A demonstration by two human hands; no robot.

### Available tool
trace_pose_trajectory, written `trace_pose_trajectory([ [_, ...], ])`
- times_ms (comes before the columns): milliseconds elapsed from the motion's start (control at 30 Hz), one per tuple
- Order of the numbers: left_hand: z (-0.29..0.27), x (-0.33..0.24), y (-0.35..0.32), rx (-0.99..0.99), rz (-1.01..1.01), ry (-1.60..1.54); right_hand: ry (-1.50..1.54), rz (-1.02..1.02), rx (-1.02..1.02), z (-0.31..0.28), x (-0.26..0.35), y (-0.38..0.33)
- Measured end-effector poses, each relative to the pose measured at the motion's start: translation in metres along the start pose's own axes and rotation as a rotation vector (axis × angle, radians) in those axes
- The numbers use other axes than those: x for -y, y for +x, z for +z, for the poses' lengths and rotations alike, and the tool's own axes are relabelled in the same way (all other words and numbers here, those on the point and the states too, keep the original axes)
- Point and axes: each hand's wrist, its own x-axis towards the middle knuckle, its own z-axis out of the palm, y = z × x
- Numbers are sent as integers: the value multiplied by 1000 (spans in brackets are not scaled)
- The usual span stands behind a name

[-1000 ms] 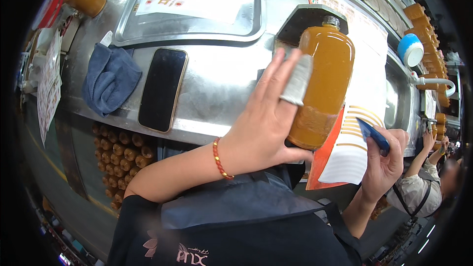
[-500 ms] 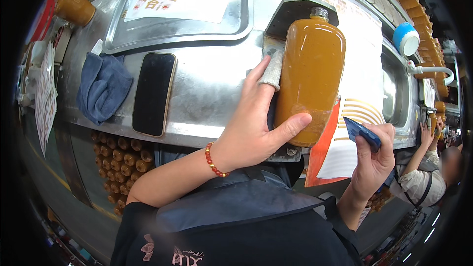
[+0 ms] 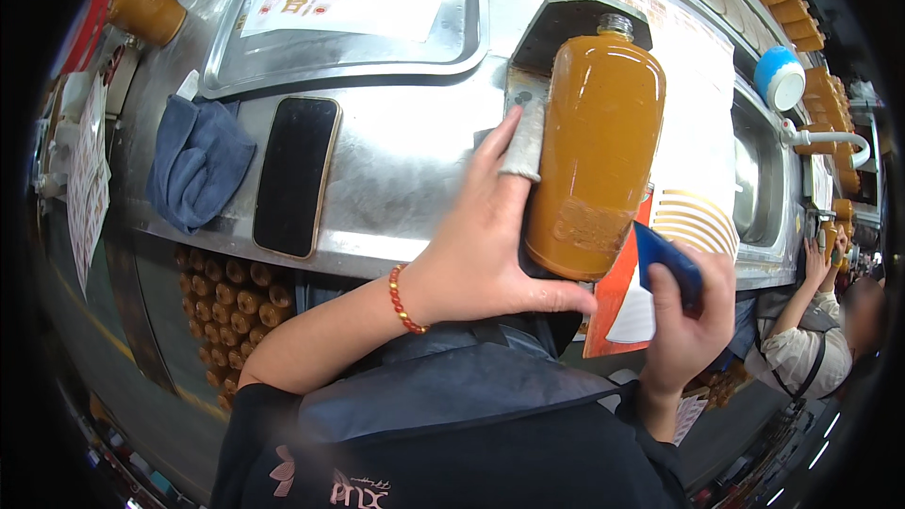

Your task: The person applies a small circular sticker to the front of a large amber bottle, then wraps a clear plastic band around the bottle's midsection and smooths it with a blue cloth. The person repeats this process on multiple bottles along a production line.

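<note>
A glossy amber-brown bottle [image 3: 608,132] with a clear threaded neck lies against a dark metal holder [image 3: 542,38]; a rough, patchy rectangle shows near its base. Along its left side rests my left hand [image 3: 476,250], fingers stretched out, thumb spread just below the base. A whitish cloth sleeve [image 3: 524,146] covers one of its fingers and touches the bottle. Between the thumb and fingers of my right hand [image 3: 693,320] is a flat blue scraper [image 3: 674,269], its edge close to the bottle's lower right corner. Striped sheets of white and orange paper [image 3: 693,212] lie under and beside it.
A steel tray [image 3: 344,85] holding a label sheet [image 3: 405,5] stands at the back. On the left are a phone [image 3: 297,174], a blue cloth [image 3: 200,165] and another amber bottle [image 3: 146,9]. A sink [image 3: 759,188] and a co-worker [image 3: 806,349] are to the right.
My right hand has brought the scraper left, toward the bottle's base. My left thumb has come off the bottle and dropped below it.
</note>
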Motion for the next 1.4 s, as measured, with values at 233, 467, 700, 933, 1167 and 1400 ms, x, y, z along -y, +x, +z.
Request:
trace_pose_trajectory([
  [233,12,-10,-1,-171,41,64,21,-399,298,6,31,6],
  [467,17,-8,-3,-223,57,149,-214,-567,379,3,47,28],
  [700,20,-7,-7,-249,41,128,-420,-622,340,5,64,39],
  [933,18,-8,-7,-250,54,106,-122,-464,569,2,52,65],
  [1167,18,3,-6,-205,76,153,-127,-617,593,5,60,55],
  [1400,-2,-2,-2,-52,32,163,-127,-619,228,3,1,72],
])
